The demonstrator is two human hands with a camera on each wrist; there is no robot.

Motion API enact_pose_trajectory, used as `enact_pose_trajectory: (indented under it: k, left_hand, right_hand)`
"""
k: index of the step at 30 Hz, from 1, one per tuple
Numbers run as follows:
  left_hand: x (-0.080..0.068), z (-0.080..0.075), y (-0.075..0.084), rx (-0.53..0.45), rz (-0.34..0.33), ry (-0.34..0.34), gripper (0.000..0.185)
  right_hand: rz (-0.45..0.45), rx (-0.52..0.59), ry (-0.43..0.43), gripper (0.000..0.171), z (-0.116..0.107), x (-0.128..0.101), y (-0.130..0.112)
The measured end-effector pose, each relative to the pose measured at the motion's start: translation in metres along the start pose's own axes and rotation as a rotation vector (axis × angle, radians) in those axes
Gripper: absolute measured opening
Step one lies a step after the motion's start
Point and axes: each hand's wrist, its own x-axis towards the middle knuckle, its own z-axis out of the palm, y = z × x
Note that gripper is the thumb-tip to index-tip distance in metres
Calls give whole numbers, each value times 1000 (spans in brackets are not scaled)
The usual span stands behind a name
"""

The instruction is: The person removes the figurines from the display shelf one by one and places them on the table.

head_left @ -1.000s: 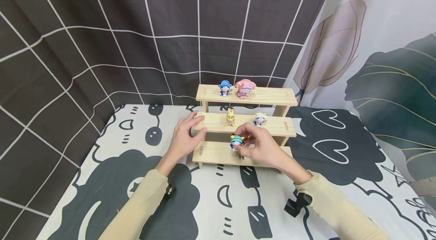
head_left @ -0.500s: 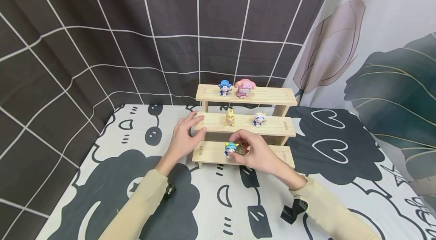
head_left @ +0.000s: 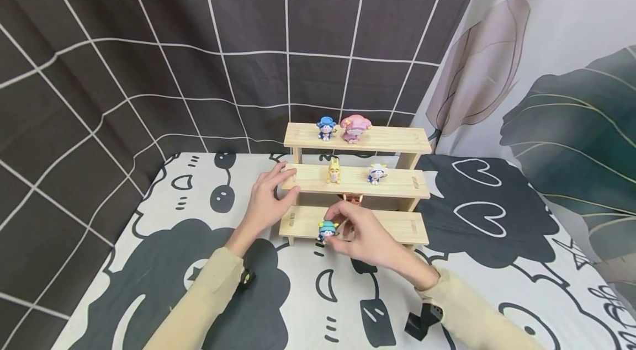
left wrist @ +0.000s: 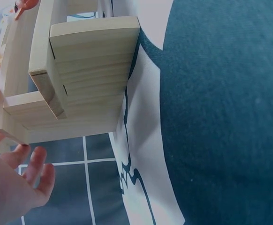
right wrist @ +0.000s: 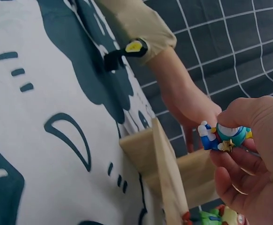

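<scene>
Head view, right hand (head_left: 361,233): thumb and fingers clamped on the teal-hatted figurine (head_left: 327,229), near the front edge of the lowest shelf (head_left: 397,224).
Head view, left hand (head_left: 268,198): touched left end of the middle shelf (head_left: 397,183).
Left wrist view, left hand: fingertips apart; whether they gripped, could not tell.
Right wrist view, teal-hatted figurine: pinched, gold star (right wrist: 227,145) visible.

Held figurine (head_left: 327,229): teal, blue and white, touches of yellow and gold. Wooden shelf (head_left: 392,138): pale tan, faint grain streaks. Blue figure (head_left: 326,130), pink figure (head_left: 354,130), yellow figure (head_left: 334,172), white-and-blue figure (head_left: 376,174). Backdrop cloth (head_left: 248,13): charcoal, white grid. Sheet (head_left: 305,295): white, dark grey cartoon motifs. Sleeves (head_left: 211,286): beige. Side curtain (head_left: 551,35): white, mauve and deep-green leaf print.
</scene>
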Motion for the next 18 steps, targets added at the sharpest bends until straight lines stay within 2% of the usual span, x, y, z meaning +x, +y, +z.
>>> enact_pose_trajectory:
  k: [9,18]
  left_hand:
    - [0,-1,0,5,-15,-8,41]
    - [1,0,-1,8,4,-1,41]
  right_hand:
    - [-31,36,11,33,14,-1,-4]
    - [-34,50,11,34,23,-3,-6]
